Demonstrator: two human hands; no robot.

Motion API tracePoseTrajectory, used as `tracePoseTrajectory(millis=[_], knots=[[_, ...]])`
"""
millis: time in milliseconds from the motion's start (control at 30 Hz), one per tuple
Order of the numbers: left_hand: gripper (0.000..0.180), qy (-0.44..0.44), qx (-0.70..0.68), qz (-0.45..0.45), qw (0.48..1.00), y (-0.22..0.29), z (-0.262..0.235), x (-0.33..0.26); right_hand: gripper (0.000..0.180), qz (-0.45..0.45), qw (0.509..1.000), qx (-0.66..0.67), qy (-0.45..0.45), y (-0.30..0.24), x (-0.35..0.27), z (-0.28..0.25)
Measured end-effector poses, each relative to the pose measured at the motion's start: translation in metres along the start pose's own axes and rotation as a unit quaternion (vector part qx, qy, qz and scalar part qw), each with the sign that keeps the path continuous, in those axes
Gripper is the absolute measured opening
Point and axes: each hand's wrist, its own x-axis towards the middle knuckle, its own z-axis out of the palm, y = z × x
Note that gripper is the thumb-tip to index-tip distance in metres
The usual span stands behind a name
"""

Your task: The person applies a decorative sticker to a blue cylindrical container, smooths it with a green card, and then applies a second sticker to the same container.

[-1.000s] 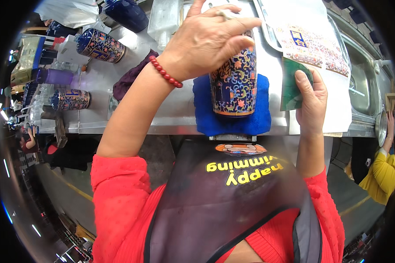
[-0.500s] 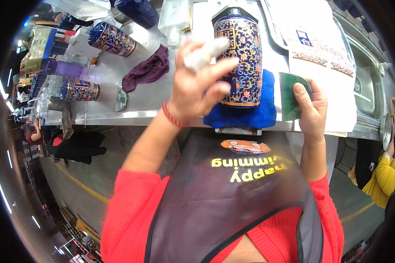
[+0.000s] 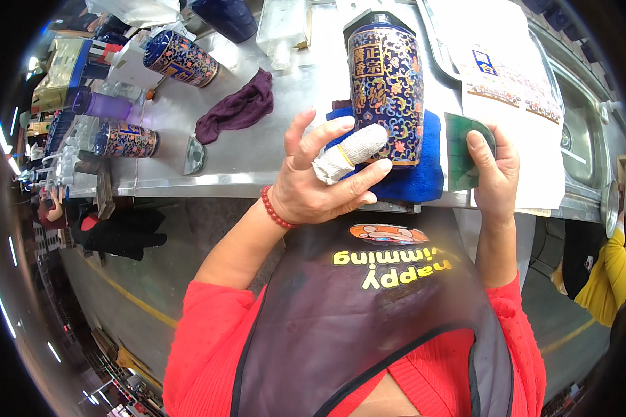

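At the near edge of the metal surface (image 3: 250,160), the right hand (image 3: 497,167) pinches a green plate (image 3: 460,153); the left hand (image 3: 316,186) has its fingers loosely spread, grasping nothing, one in a white cover (image 3: 355,149), hiding the lower left of the patterned bottle (image 3: 393,90). That bottle is over a blue cloth (image 3: 432,156) by the near edge, neck toward the far edge, long axis running away from the person; upright or leaning, I can't tell. White sheets (image 3: 535,163) lie to its right, a purple cloth (image 3: 236,111) well left, a clear container (image 3: 284,28) beyond
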Motion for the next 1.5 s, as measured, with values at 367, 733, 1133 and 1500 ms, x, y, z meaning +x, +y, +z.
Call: tracePoseTrajectory(millis=[367, 733, 1133, 1500], knots=[[0.038, 0.031, -0.053, -0.031, 0.998, 0.006, 0.005, -0.008, 0.019, -0.018, 0.997, -0.077, -0.02, -0.007, -0.001, 0.002], [0.074, -0.001, 0.105, -0.137, 0.985, -0.006, 0.009, 0.011, 0.023, -0.45, 0.687, -0.499, -0.276, -0.072, 0.01, 0.053], [0.09, 0.025, -0.029, -0.178, 0.983, -0.006, 0.027, 0.009, 0.02, -0.418, 0.727, -0.461, -0.29, -0.054, 0.001, 0.043], [0.094, 0.007, 0.062, -0.108, 0.992, -0.005, 0.007, 0.032, 0.021, -0.422, 0.717, -0.514, -0.208, -0.057, 0.002, 0.048]])
